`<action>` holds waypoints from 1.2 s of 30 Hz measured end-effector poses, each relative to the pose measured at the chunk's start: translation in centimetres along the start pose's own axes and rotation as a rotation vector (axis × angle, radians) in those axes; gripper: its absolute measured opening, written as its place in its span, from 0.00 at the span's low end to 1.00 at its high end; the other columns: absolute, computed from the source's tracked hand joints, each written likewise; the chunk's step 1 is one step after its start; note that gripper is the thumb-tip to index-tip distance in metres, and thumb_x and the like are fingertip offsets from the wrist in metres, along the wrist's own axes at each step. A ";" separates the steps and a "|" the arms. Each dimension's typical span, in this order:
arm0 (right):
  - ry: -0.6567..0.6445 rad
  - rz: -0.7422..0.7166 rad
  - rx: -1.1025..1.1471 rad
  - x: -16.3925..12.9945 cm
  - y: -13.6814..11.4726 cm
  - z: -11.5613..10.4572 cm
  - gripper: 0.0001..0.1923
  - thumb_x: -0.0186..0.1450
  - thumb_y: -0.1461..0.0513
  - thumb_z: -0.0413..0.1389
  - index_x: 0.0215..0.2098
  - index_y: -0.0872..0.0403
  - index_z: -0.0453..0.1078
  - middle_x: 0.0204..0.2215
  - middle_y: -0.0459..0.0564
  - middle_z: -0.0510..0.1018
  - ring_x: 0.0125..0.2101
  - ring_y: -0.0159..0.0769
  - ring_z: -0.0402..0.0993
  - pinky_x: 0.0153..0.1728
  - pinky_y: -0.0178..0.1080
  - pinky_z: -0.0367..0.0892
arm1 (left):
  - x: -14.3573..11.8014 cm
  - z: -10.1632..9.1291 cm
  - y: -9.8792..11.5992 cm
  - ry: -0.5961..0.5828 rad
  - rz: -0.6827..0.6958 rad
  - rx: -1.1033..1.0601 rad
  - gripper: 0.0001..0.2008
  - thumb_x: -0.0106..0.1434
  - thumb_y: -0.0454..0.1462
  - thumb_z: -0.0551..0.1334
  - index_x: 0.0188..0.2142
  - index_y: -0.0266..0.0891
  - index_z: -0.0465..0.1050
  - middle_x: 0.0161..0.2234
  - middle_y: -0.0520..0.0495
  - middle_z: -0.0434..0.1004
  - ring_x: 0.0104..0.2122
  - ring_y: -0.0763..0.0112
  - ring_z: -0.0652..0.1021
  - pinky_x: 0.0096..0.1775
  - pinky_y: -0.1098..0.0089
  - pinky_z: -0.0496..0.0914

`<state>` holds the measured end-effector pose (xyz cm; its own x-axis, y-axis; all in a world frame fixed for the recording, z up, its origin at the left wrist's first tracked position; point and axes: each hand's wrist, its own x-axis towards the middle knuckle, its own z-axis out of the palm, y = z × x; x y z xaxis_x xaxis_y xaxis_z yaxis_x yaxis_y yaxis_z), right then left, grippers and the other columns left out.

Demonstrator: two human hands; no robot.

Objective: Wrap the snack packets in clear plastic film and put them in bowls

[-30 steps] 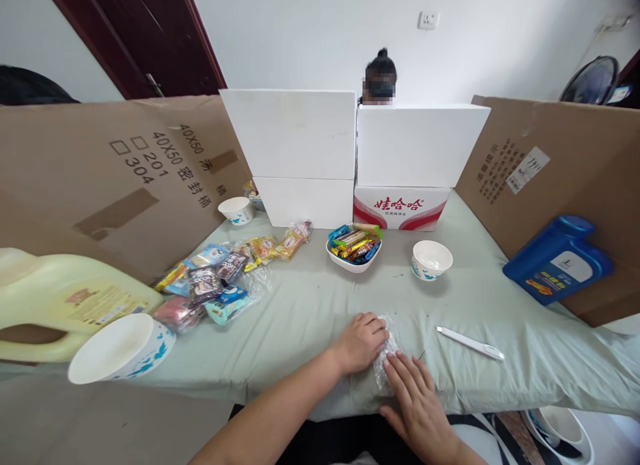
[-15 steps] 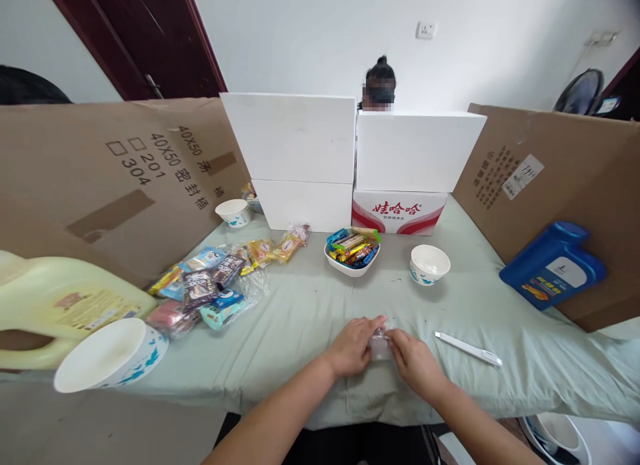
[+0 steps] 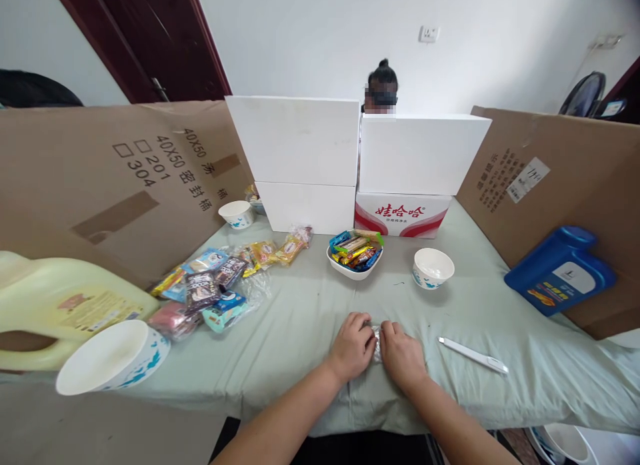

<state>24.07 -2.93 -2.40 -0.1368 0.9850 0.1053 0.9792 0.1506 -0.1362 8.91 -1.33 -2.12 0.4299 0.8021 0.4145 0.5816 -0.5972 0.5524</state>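
Fingers (image 3: pixel 361 320) of both hands are seen, in the head view, bunched and curled at the sides of one clear plastic piece (image 3: pixel 377 342) on the table (image 3: pixel 300 305) — whether it is pinched cannot be told. It is flanked by left hand (image 3: pixel 353 345) and right hand (image 3: pixel 403 358), neither clearly nearer, its visible strip running front to back. Also counted: three blue-patterned bowls (image 3: pixel 430 278), one dish (image 3: pixel 350 273) of wrapped bars (image 3: pixel 356 252), one white cutter (image 3: pixel 473 355).

Your cloth-covered table (image 3: pixel 305 305) carries a snack-filled bowl (image 3: pixel 350 272) — left of it, snack packets (image 3: pixel 203 288); right, a blue-patterned bowl (image 3: pixel 430 278); behind, rightward, a red-and-white carton (image 3: pixel 401 215); nearer you, clear plastic (image 3: pixel 377 350).
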 end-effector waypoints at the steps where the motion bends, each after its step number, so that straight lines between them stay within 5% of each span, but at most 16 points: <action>1: 0.012 0.000 -0.006 0.1 0.3 -0.1 0.07 0.70 0.63 0.46 0.39 0.52 0.65 0.32 0.49 0.75 0.26 0.35 0.74 0.23 0.35 0.56 | 0.0 0.1 0.0 0.013 -0.018 0.031 0.04 0.58 0.29 0.59 0.30 0.37 0.71 0.45 0.41 0.70 0.47 0.58 0.68 0.50 0.55 0.69; 5: 0.091 0.051 -0.046 1.0 2.5 -1.0 0.09 0.69 0.59 0.48 0.41 0.56 0.67 0.33 0.55 0.76 0.30 0.41 0.75 0.29 0.39 0.63 | 0.1 0.3 0.0 0.016 -0.035 0.048 0.06 0.53 0.27 0.61 0.31 0.37 0.71 0.43 0.42 0.70 0.46 0.58 0.68 0.49 0.56 0.69; 8: 0.163 0.062 -0.068 0.9 3.8 -1.6 0.12 0.69 0.62 0.46 0.44 0.58 0.68 0.42 0.62 0.75 0.44 0.48 0.72 0.43 0.47 0.64 | 0.2 0.3 0.0 0.024 -0.053 0.028 0.10 0.52 0.28 0.61 0.34 0.38 0.70 0.43 0.43 0.69 0.46 0.57 0.68 0.49 0.55 0.69; 11: 0.189 -0.208 -0.021 -0.2 3.3 -1.0 0.17 0.70 0.61 0.46 0.54 0.56 0.66 0.56 0.58 0.69 0.59 0.46 0.59 0.57 0.48 0.55 | 0.1 0.4 -0.2 0.029 -0.039 0.000 0.13 0.52 0.27 0.60 0.38 0.39 0.70 0.43 0.42 0.69 0.47 0.56 0.68 0.51 0.54 0.68; 14: 0.091 -0.495 0.018 -1.6 2.0 0.4 0.32 0.68 0.50 0.47 0.65 0.58 0.54 0.64 0.58 0.58 0.65 0.49 0.48 0.61 0.52 0.49 | 0.0 0.6 -1.0 0.120 -0.061 -0.079 0.17 0.52 0.24 0.53 0.38 0.39 0.69 0.42 0.43 0.70 0.46 0.60 0.69 0.50 0.57 0.68; 18: -0.105 -0.448 0.023 -2.0 1.2 1.3 0.43 0.65 0.43 0.48 0.68 0.59 0.45 0.67 0.60 0.47 0.67 0.52 0.40 0.62 0.56 0.45 | 0.1 0.9 -2.5 0.320 -0.212 -0.202 0.17 0.51 0.23 0.49 0.37 0.39 0.66 0.38 0.45 0.69 0.39 0.65 0.72 0.43 0.63 0.70; 25: -0.215 -0.412 0.086 -1.7 0.9 -0.4 0.41 0.63 0.47 0.54 0.69 0.45 0.42 0.68 0.55 0.41 0.67 0.55 0.35 0.62 0.61 0.43 | 0.3 0.7 -2.6 0.248 -0.205 -0.212 0.10 0.55 0.28 0.53 0.35 0.40 0.68 0.39 0.45 0.70 0.41 0.63 0.73 0.43 0.63 0.70; 28: -0.126 -0.367 0.067 -2.2 0.8 -0.3 0.41 0.63 0.51 0.57 0.68 0.47 0.44 0.68 0.55 0.45 0.66 0.58 0.38 0.60 0.64 0.45 | 0.2 0.6 -2.7 0.243 -0.210 -0.243 0.09 0.57 0.29 0.53 0.34 0.40 0.68 0.38 0.45 0.70 0.40 0.63 0.73 0.42 0.63 0.70; 31: 0.022 -0.380 0.041 -3.1 1.2 0.6 0.31 0.65 0.62 0.53 0.66 0.53 0.54 0.64 0.57 0.58 0.63 0.50 0.53 0.59 0.55 0.56 | 0.2 0.6 -3.0 0.245 -0.211 -0.264 0.08 0.58 0.30 0.52 0.34 0.40 0.68 0.38 0.45 0.70 0.38 0.64 0.73 0.39 0.64 0.70; 36: 0.193 -0.609 0.165 -4.1 2.9 0.8 0.23 0.66 0.67 0.51 0.59 0.49 0.64 0.52 0.50 0.75 0.51 0.38 0.71 0.49 0.39 0.69 | 0.3 0.4 -3.0 0.238 -0.220 -0.277 0.07 0.57 0.31 0.53 0.33 0.41 0.68 0.37 0.46 0.71 0.37 0.64 0.74 0.38 0.65 0.70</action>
<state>27.39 -6.49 -4.02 -0.6145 0.6895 0.3834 0.6975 0.7019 -0.1443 7.65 0.71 -3.94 0.1259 0.9069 0.4021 0.4203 -0.4159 0.8065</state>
